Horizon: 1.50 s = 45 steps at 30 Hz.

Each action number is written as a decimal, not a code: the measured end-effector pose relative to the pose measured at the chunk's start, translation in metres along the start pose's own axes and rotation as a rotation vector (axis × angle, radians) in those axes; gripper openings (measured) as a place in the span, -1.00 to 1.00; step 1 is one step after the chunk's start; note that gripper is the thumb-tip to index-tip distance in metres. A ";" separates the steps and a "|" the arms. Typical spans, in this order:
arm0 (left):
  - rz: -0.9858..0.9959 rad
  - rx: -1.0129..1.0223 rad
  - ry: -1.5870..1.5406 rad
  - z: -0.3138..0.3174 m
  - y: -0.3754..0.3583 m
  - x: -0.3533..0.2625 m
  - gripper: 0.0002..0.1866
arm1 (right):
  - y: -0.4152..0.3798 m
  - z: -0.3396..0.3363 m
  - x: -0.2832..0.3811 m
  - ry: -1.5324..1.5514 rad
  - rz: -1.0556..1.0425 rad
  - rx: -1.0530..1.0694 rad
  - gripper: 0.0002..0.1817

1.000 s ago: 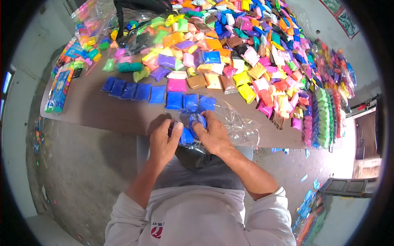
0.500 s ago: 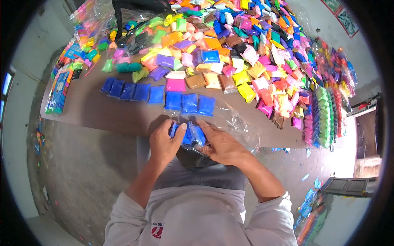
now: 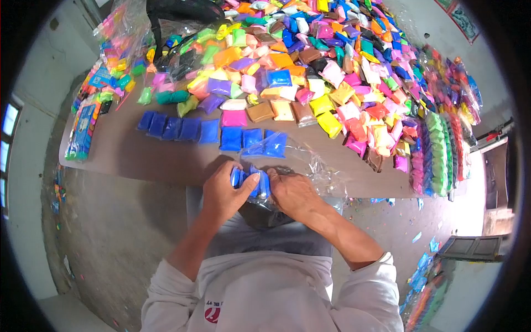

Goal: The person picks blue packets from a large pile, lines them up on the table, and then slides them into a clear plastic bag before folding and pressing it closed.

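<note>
Several small blue packets (image 3: 259, 182) are bunched together at the table's front edge, between my two hands. My left hand (image 3: 224, 188) is wrapped round them from the left, its thumb across their top. On their right, my right hand (image 3: 293, 193) has curled fingers pressed on the clear plastic bag (image 3: 318, 166), which spreads over the table to the right. Just beyond lies a row of blue packets (image 3: 189, 129); clear plastic overlaps its right end. The undersides of the held packets are hidden.
A big heap of coloured packets (image 3: 332, 72) covers the table's back. Filled strips (image 3: 437, 149) stand at the right edge, and a multicoloured pack (image 3: 83, 130) lies at the left. A black bag (image 3: 188, 11) sits at the back. The brown table (image 3: 110, 160) ends before my lap.
The fingers of my right hand have curled in closer to the packets. The packets look more upright and pressed together, and the clear plastic has shifted over the row's right end.
</note>
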<state>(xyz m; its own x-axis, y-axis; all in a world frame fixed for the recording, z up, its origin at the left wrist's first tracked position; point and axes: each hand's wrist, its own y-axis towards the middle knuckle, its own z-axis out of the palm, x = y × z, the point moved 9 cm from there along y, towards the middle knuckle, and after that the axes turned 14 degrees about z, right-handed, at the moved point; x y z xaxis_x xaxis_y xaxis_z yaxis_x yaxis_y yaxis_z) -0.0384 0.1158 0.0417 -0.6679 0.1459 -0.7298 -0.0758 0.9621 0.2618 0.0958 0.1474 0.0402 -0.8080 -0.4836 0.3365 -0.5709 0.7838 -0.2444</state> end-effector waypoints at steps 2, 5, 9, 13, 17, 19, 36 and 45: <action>-0.043 -0.056 -0.042 -0.001 -0.001 0.004 -0.54 | -0.005 -0.009 -0.002 0.081 -0.015 -0.021 -0.57; -0.081 -0.070 -0.074 0.000 -0.005 0.010 -0.54 | -0.013 -0.022 -0.011 0.153 -0.057 -0.012 -0.44; -0.088 -0.067 -0.046 0.000 -0.006 0.013 -0.54 | -0.022 -0.049 -0.015 0.321 0.006 0.168 -0.51; -0.092 -0.061 -0.045 0.000 -0.004 0.014 -0.55 | -0.015 -0.083 -0.029 0.484 -0.109 -0.189 -0.66; -0.082 -0.073 -0.043 0.000 -0.006 0.012 -0.56 | 0.027 -0.117 -0.058 0.321 0.014 -0.453 -0.69; -0.074 -0.081 -0.039 0.000 -0.007 0.013 -0.57 | 0.050 -0.111 -0.062 0.287 -0.083 -0.465 -0.67; -0.033 -0.158 -0.069 -0.006 -0.007 0.010 -0.61 | 0.077 -0.064 -0.022 -0.030 -0.092 -0.042 -0.41; -0.012 -0.142 -0.034 -0.008 -0.006 0.006 -0.61 | 0.091 -0.051 0.008 0.121 -0.406 -0.146 -0.32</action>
<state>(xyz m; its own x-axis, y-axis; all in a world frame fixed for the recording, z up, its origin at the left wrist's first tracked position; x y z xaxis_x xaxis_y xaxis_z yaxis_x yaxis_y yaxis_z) -0.0484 0.1093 0.0407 -0.6413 0.1448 -0.7535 -0.1891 0.9219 0.3381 0.0451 0.2351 0.0672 -0.4949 -0.7209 0.4852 -0.8047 0.5909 0.0570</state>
